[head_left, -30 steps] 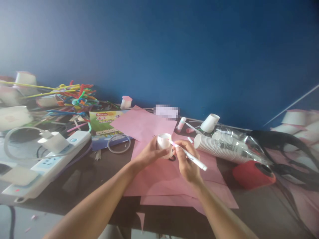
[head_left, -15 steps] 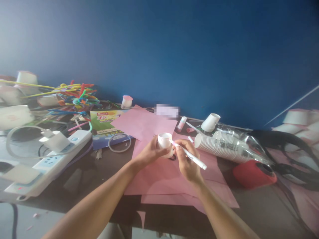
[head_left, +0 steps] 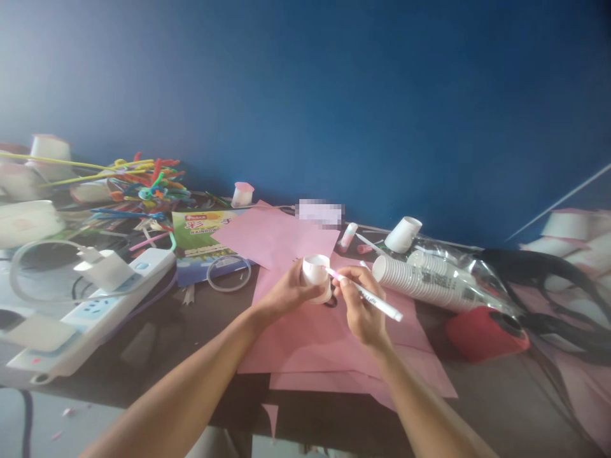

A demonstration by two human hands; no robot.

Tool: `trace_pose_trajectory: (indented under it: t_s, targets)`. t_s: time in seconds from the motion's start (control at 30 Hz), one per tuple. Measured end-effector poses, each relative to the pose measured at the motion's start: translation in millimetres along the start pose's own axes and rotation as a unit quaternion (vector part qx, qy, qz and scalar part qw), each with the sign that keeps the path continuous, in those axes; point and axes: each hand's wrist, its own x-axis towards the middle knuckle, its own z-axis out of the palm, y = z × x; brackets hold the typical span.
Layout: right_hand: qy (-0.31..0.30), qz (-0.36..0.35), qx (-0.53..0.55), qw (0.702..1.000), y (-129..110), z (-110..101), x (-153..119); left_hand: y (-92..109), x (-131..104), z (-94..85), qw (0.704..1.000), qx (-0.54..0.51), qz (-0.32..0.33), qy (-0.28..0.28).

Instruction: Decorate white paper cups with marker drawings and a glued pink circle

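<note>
Near the middle, my left hand (head_left: 289, 291) is closed round the left side of a small white paper cup (head_left: 316, 272), held above pink paper (head_left: 291, 343). My right hand (head_left: 361, 305) pinches a white marker (head_left: 380, 305) with a pink end. The marker's tip meets the cup's side near the rim, where small pink marks show. The back end of the marker points down to the right. Fingers hide part of the cup's lower left side.
A power strip (head_left: 95, 312) and a bundle of pipe cleaners (head_left: 153, 181) are at the left. To the right lie stacked paper cups (head_left: 415, 280), an upturned cup (head_left: 403, 234) and a red object (head_left: 484, 334). A glue stick (head_left: 348, 236) stands behind.
The marker's back end has swung slightly right and up, and my right hand has turned a little with it. My left hand and the cup have barely moved.
</note>
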Motion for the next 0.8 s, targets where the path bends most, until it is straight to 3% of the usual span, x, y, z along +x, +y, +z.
trace_pose_trajectory:
  t_s: [0.5,0.8]
  targets:
    - [0.027,0.024,0.039,0.999,0.3,1.3,4.9,6.5,-3.0,1.6,1.0,-0.01,0.001,-0.015]
    - [0.044,0.035,0.067,0.996,13.7,1.2,7.4,4.0,-1.4,-0.4,0.999,-0.022,0.0,-0.029]
